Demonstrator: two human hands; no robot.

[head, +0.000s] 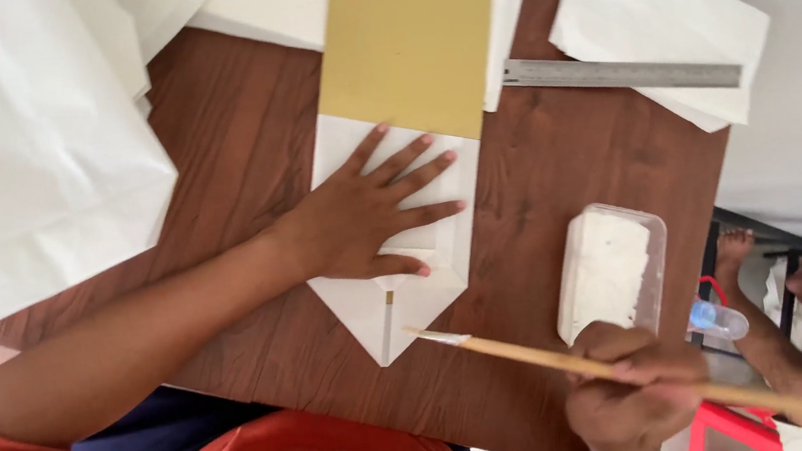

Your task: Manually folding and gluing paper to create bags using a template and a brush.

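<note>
Paper [371,315] lies mid-counter [554,158], folded to a point toward six o'clock, pinned flat by the left hand [370,214], fingers spread. Right hand [632,396], at five o'clock, is closed around a brush [578,364]; flap looks unglued yet.

Free: bare table [555,168] between folded paper [408,285] and glue tub [612,267] | Blocked: far edge, by steel ruler [620,72] and paper stacks [20,148]

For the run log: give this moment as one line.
left hand flat on folded white paper | right hand holds brush | glue tub nearby
</note>
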